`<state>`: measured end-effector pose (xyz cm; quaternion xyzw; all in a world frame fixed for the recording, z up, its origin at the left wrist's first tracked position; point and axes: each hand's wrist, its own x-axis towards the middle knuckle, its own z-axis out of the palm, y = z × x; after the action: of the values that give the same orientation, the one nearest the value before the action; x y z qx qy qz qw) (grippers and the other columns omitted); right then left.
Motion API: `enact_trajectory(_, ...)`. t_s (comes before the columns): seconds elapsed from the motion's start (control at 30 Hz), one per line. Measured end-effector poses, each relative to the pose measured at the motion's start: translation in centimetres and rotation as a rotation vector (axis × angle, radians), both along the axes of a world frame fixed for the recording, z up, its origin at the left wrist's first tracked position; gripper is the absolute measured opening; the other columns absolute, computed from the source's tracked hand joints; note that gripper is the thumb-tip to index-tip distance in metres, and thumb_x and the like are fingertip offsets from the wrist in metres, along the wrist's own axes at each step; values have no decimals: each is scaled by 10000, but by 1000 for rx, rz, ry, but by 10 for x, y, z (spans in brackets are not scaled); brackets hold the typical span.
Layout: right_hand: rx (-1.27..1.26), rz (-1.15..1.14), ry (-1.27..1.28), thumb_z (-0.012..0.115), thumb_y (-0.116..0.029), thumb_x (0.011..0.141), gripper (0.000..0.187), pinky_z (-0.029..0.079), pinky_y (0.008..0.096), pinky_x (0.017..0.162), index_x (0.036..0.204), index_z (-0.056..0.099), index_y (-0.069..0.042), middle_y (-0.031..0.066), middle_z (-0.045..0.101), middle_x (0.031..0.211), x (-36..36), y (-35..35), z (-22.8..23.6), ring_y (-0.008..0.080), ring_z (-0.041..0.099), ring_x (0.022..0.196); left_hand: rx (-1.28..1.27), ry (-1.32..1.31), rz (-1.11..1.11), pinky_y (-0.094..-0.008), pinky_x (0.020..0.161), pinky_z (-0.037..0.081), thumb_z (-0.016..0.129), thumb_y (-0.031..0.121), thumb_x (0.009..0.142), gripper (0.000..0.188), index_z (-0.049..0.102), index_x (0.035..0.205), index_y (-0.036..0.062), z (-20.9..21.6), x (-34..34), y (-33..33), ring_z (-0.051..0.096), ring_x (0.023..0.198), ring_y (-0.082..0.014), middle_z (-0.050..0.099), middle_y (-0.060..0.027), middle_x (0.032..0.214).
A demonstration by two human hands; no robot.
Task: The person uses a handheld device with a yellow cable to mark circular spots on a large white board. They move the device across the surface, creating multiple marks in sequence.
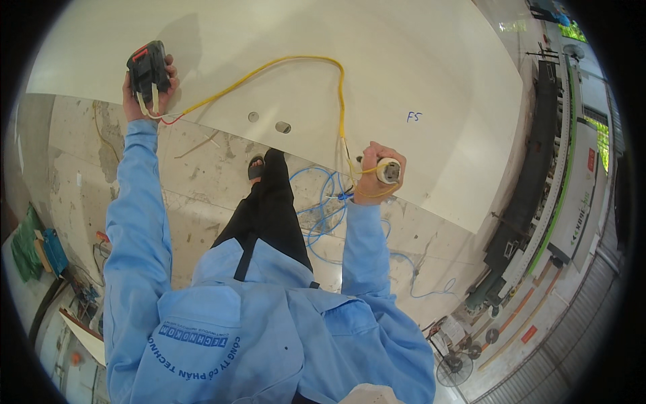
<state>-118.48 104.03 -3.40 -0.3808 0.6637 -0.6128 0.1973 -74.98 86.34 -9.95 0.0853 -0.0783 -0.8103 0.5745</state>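
Observation:
My left hand [132, 109] is wrapped round a black battery pack [149, 67] with a red strip on its top, held over the edge of a large pale panel [269, 27]. Two white-tipped leads come off the pack and join a yellow cable [342, 94]. That cable arcs across the panel to my right hand [371, 185]. Closed in the right hand is a white round piece [382, 166] with a grey centre; thin yellow wires loop round it and the fingers. What the piece is, I cannot make out.
Two holes are cut in the panel, one an oval [282, 127]; blue handwriting marks its right part. Below, a tangled blue cable [323, 222] lies on the stained floor. A long machine [538, 168] runs along the right, with a fan [455, 368] at its near end.

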Motion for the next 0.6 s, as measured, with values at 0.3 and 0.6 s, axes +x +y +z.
enact_trajectory(0.3, 50, 33, 0, 728, -5, 830, 229, 543, 413, 876, 945, 536, -54, 89, 654, 860, 6, 18, -12, 169, 636, 845, -11, 36, -33, -497, 958, 463, 521, 441, 941, 740, 327, 1514, 14, -4, 3, -3, 476, 1206, -353, 402, -254, 1442)
enact_trajectory(0.6, -78, 70, -35, 734, -1, 828, 235, 543, 407, 878, 945, 538, -53, 105, 665, 868, -4, 21, 6, 190, 647, 825, -40, 34, -28, -502, 970, 461, 513, 439, 946, 731, 329, 1511, 13, -8, 4, -7, 473, 1209, -363, 397, -268, 1439)
